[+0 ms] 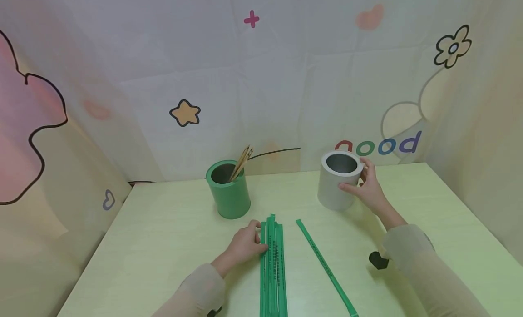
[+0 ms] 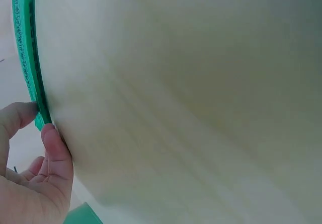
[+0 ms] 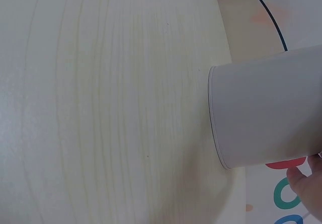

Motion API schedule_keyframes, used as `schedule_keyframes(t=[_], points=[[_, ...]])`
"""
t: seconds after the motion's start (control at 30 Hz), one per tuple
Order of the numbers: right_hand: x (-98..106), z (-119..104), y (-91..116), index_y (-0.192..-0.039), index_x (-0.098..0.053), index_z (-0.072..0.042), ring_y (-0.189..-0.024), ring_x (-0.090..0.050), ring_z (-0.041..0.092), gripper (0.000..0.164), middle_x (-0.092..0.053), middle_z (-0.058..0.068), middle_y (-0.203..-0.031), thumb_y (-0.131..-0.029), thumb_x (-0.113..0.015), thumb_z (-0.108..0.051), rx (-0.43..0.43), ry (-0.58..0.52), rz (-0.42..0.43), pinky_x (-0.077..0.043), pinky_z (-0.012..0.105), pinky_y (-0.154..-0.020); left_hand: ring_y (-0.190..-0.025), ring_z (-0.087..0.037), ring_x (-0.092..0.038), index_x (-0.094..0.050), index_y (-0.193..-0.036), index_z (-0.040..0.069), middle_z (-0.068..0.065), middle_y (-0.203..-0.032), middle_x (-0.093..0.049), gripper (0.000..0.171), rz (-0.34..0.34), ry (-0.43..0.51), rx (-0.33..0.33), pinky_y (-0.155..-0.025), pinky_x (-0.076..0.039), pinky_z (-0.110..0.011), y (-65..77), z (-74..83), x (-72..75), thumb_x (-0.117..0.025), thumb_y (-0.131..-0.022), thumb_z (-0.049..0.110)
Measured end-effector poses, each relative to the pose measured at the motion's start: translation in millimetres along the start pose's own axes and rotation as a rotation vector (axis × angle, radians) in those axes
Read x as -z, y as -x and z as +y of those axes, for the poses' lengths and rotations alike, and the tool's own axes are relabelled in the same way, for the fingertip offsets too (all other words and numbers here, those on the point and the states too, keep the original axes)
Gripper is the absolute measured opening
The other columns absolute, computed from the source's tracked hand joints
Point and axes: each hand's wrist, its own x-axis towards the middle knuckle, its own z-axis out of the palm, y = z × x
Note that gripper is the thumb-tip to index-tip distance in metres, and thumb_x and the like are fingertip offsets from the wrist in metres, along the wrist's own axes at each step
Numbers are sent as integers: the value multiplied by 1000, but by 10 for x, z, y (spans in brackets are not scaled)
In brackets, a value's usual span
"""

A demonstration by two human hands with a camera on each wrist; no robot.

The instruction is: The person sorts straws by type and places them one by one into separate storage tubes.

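Note:
Several long, narrow green packets [image 1: 274, 262] with dark print lie side by side on the table. At their left side my left hand [image 1: 244, 244] pinches a green packet [image 2: 27, 48] near its far end, between thumb and a fingertip. A pale grey-white round holder [image 1: 333, 190] with a thick rim and dark inside stands at the back right. My right hand [image 1: 369, 187] grips it from the right, thumb across the front and fingers at the rim's far side. In the right wrist view the holder's wall [image 3: 266, 110] hides part of that hand.
A green round holder [image 1: 230, 201] with several thin wooden sticks [image 1: 242, 162] stands at the back left. One single green packet [image 1: 327, 267] lies slanted on the table, right of the bundle. Behind the pale wooden table [image 1: 163, 244] hangs a printed cloth [image 1: 196, 40].

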Motion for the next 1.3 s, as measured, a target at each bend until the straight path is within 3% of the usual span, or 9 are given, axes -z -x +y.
schedule_keyframes(t=[0.4, 0.77, 1.13, 1.3], points=[[2, -26, 10, -138, 6, -17, -135, -3, 39, 94, -7, 19, -147, -78, -67, -15, -18, 7, -9, -9, 62, -102, -57, -12, -46, -42, -115, 4, 0, -65, -51, 47, 39, -7, 44, -54, -37, -23, -17, 18, 12, -65, -76, 14], [2, -21, 1, -138, 5, -15, -134, -3, 40, 94, -7, 19, -147, -77, -68, -18, -20, 16, -5, -11, 62, -102, -51, -12, -50, -47, -114, 0, -2, -64, -55, 43, -3, 129, 110, -49, -41, -23, -21, -16, 39, -65, -78, 13], [4, -14, 4, -137, 4, -14, -134, -4, 40, 95, -7, 20, -147, -77, -68, -20, -21, 15, -8, -13, 61, -102, -57, -10, -54, -55, -111, -7, -3, -69, -59, 38, -24, 217, 72, -57, -45, -23, -3, 42, 136, -62, -81, 15], [6, -11, 0, -137, 4, -16, -134, -4, 40, 95, -7, 19, -147, -77, -68, -20, -25, 21, -13, -13, 61, -102, -62, -11, -54, -58, -108, -3, -3, -71, -58, 33, -51, 254, 82, -61, -47, -23, -16, 83, 203, -62, -82, 16]])
